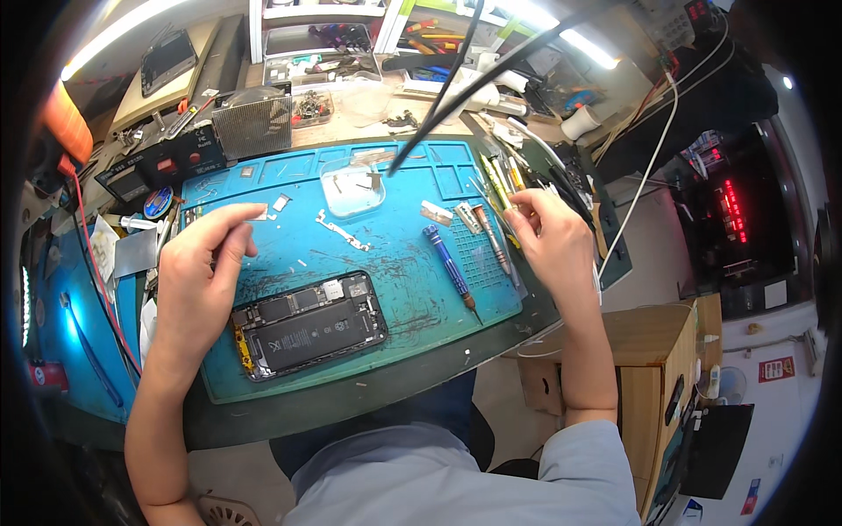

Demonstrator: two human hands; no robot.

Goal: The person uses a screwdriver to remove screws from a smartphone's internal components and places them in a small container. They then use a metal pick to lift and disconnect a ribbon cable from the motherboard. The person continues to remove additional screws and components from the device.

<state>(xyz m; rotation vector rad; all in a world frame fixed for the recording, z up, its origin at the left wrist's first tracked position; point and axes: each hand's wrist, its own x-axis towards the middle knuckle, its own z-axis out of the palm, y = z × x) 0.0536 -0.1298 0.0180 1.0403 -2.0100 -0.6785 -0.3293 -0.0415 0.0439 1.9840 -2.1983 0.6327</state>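
Observation:
My left hand [203, 267] hovers over the left part of the blue work mat [403, 302], fingers curled, with a small flat tan piece [261, 211] at its fingertip. Below and right of it lies an opened smartphone [307, 323], its black battery and boards exposed. My right hand [557, 232] is closed in a pinch at a bunch of slim tools [496, 180] along the mat's right side; what it grips I cannot make out. A blue screwdriver [449, 267] lies nearby, beside another slim screwdriver [491, 235].
A clear plastic box [353, 188] with small parts stands at the mat's far side, near a white bracket-like part [342, 231]. Dark cables [447, 110] hang over the bench. Behind are parts trays [320, 70]; at left, a black bench device [158, 162].

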